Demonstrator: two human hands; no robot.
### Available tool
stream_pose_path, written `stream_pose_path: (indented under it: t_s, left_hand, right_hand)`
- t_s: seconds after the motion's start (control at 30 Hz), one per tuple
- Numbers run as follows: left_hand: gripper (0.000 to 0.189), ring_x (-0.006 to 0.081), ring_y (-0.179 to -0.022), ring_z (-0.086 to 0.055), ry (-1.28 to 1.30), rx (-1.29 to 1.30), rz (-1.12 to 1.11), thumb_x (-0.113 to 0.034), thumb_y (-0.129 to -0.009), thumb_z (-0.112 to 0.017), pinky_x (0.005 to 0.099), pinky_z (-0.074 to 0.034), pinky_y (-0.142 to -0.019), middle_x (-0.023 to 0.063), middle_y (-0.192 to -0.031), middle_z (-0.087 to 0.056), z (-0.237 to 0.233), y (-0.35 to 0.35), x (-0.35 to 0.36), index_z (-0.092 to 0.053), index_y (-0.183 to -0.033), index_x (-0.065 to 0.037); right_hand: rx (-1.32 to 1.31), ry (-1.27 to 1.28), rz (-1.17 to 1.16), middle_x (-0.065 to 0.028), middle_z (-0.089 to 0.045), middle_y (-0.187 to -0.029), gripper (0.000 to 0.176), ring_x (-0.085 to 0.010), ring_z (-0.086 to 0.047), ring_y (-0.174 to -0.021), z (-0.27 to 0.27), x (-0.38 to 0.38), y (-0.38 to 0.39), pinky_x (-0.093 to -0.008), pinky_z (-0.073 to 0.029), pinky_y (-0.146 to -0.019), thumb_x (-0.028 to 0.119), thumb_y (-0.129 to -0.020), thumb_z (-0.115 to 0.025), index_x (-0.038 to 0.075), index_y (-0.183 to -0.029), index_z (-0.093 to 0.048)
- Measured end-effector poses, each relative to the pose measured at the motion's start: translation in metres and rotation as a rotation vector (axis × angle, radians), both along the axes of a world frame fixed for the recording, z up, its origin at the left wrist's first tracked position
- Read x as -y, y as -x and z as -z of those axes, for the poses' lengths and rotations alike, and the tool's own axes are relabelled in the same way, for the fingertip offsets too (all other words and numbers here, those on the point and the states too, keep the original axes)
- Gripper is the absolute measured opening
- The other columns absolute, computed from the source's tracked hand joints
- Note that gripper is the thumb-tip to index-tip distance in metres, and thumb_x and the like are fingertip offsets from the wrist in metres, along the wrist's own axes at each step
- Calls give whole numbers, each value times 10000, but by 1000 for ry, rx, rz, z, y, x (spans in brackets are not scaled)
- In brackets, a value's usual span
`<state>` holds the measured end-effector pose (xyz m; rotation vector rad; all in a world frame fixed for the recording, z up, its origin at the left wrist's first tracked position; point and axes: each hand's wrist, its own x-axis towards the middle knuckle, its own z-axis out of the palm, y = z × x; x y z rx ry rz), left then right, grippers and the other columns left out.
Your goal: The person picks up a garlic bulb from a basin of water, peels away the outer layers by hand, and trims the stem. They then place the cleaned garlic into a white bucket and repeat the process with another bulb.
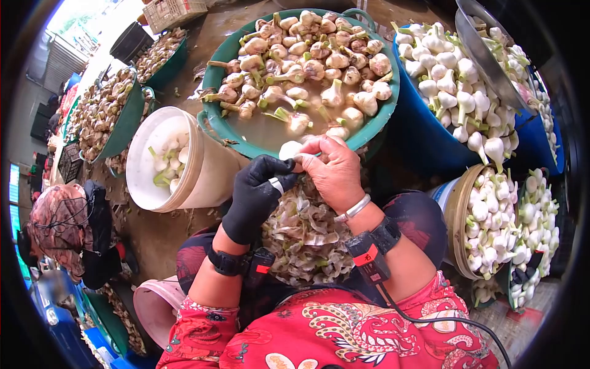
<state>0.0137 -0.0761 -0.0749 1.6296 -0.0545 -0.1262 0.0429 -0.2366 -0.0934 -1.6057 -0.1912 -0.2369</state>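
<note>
My left hand [259, 192], in a black glove with a white band on one finger, pinches a white garlic bulb [289, 149] at its lower edge. My bare right hand [335, 172] closes on the same bulb from the other side, thumb and fingers meeting the gloved fingertips. The bulb is partly hidden by my fingers. Just beyond my hands stands a green tub [212, 130] of murky water with many unpeeled garlic bulbs [313, 69] heaped in it. Below my hands, between my knees, lies a pile of garlic skins [307, 237].
A white bucket [195, 178] with a few peeled bulbs stands at the left. Blue tubs [424, 138] and a bucket [456, 227] of white garlic line the right. More tubs of unpeeled garlic [101, 117] sit at the far left. Another person [64, 224] is at the left.
</note>
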Motion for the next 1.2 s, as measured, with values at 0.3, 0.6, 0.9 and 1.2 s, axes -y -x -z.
stream_pose_path:
  t_s: [0.3,0.6,0.9,1.2]
  left_hand:
    - [192,227,-836,-651,539,-201,-115,36,-791,-631,352,-541,-763,117,-955,-661,-13,4,-2,-626,-981,14]
    - [201,199,-861,-634,77,222,-275,-35,-875,-555,337,-513,-784,95,-956,-664,-44,-12,-94,-621,-1060,8]
    - [345,297,-919,-622,-900,546,-22,-29,-733,-666,363,-483,-810,167,-989,-639,-62,-67,-62,-655,-1077,-47]
    - [471,293,-1050,-579,-1521,749,327,-140,-680,-607,414,-448,-900,105,-1098,-616,55,-167,9,-620,-1149,-187]
  right_hand:
    - [-288,-229,199,-19,-563,-635,76,-107,-531,-528,-16,18,-6,-252,-455,-489,9,-783,-624,34,-763,-555]
    - [-404,40,-186,-70,-593,-612,132,-125,-525,-533,-2,17,7,-294,-459,-530,124,-819,-660,25,-747,-612]
    - [-217,508,-473,-149,-606,-690,62,-315,-591,-650,-12,27,27,-389,-473,-613,122,-716,-631,63,-717,-612]
    - [-30,463,-165,-156,-639,-953,294,-362,-608,-896,-5,35,19,-425,-492,-813,60,-719,-545,104,-977,-679]
